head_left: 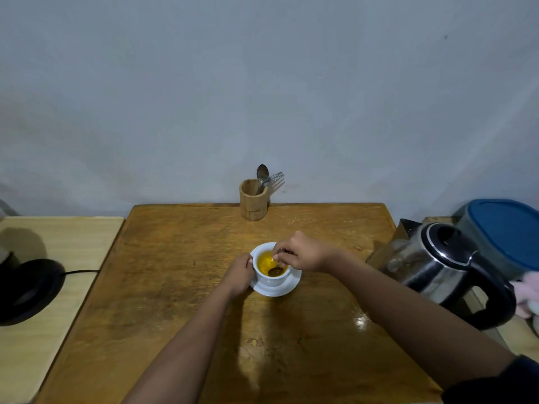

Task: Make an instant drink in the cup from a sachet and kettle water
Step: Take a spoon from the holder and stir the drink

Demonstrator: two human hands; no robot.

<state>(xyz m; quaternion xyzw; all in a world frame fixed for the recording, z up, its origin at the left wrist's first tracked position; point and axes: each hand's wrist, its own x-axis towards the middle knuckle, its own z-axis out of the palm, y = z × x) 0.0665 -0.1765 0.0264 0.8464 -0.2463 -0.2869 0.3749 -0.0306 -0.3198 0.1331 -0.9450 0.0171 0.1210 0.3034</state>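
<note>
A white cup [269, 279] stands on a white saucer [287, 288] in the middle of the wooden table [175, 272]. Orange-yellow liquid fills the cup. My left hand [237, 275] grips the cup's left side. My right hand [303, 255] hovers over the cup's right rim, its fingers pinched on a spoon [276, 270] whose bowl dips into the drink. A steel and black kettle [443, 269] sits at the table's right edge, handle toward me. No sachet is visible.
A wooden holder [253, 204] with a spoon and fork stands at the table's back edge by the wall. The black kettle base [26, 290] with its cord lies on a lighter table at left. A blue-lidded container [507, 231] sits behind the kettle.
</note>
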